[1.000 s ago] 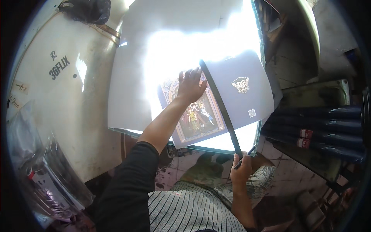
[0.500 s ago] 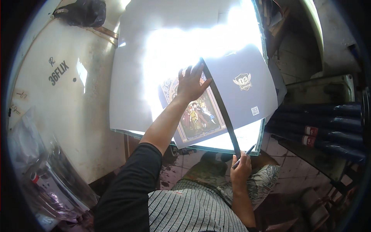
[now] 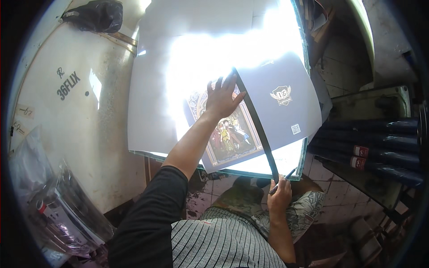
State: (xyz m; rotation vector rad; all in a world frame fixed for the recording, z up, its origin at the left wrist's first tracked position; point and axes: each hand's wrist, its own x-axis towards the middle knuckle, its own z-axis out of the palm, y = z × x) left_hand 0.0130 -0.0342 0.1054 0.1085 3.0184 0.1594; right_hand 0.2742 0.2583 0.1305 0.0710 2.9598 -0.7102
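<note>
A printed cover sheet (image 3: 287,117), blue-grey with a colourful illustrated panel on its left half and a pale crest on its right, lies slanted on a glowing light table (image 3: 152,111). Across its middle runs a long dark straight strip (image 3: 255,114), like a ruler, whose near end sticks out past the table edge. My left hand (image 3: 220,99) rests flat on the illustrated half, fingers spread, fingertips by the strip's far end. Just off the table's near edge, my right hand (image 3: 280,194) is closed around a slim dark pen-like tool (image 3: 289,173), touching the strip's near end.
A white panel (image 3: 49,129) stands to the left, with plastic-wrapped goods (image 3: 71,214) below it. Dark blue rolls (image 3: 366,143) lie at the right beside a dark board (image 3: 357,181). A black bag (image 3: 100,15) sits at the far left. Bright glare hides the sheet's far edge.
</note>
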